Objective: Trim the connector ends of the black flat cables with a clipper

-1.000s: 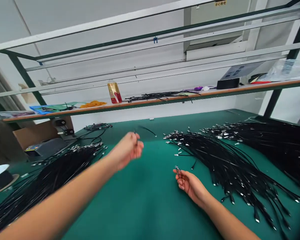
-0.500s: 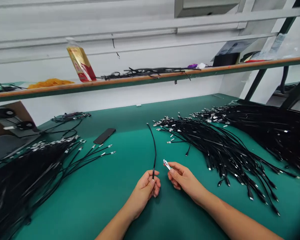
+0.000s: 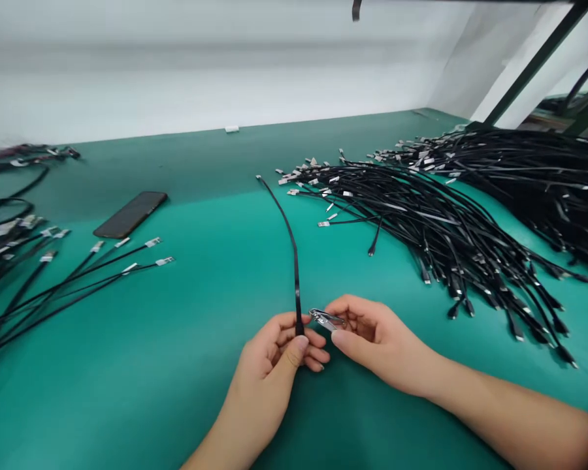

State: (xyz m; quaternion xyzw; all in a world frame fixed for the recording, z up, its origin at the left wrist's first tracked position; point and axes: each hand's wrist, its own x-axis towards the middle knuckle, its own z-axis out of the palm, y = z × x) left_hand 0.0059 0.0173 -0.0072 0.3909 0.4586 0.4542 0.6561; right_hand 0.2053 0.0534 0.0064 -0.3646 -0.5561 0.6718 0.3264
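Observation:
Between thumb and fingers, my left hand (image 3: pixel 279 365) pinches the near end of a black cable (image 3: pixel 293 251). The cable runs away from me over the green mat, and its far end has a small connector. In my right hand (image 3: pixel 379 343) is a silver nail clipper (image 3: pixel 325 318), gripped between thumb and forefinger with its lever raised. The clipper's jaws are just right of the cable, close to my left fingertips. Whether they touch the cable I cannot tell. My left thumb and fingers hide the cable's near plug.
A pile of black cables (image 3: pixel 411 215) lies to the right, a larger bundle (image 3: pixel 543 183) behind it. More cables with metal plugs (image 3: pixel 93 264) lie on the left, near a dark phone (image 3: pixel 130 214). A white wall (image 3: pixel 176 85) closes off the back of the green table (image 3: pixel 200 391).
The view has tipped down and moved closer, so the shelf is out of sight. My right hand has brought the clipper left to the cable, and its lever now stands raised.

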